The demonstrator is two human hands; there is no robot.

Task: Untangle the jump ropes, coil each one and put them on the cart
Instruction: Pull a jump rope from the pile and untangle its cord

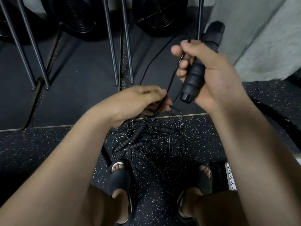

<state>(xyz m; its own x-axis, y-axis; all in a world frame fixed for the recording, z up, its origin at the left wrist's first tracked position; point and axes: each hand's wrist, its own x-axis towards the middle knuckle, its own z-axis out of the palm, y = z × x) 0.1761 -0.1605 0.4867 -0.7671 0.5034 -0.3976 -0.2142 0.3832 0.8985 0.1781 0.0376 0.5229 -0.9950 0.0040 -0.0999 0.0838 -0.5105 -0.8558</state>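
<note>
My right hand (210,70) grips two black ribbed jump-rope handles (192,79) held together, tilted, butt ends toward me. A thin black cord (171,80) runs from the handles down to my left hand (138,100), which pinches it between thumb and fingers. Below my hands, a tangled pile of jump ropes (151,144) lies on the speckled floor, with several ribbed black handles mixed into loops of thin cord. The cart is not in view.
Metal rack legs (114,54) and black weight plates (156,13) stand ahead. A thick black battle rope (267,111) curves along the floor at right, beside a grey wall (260,38). My feet in black sandals (120,175) flank the pile.
</note>
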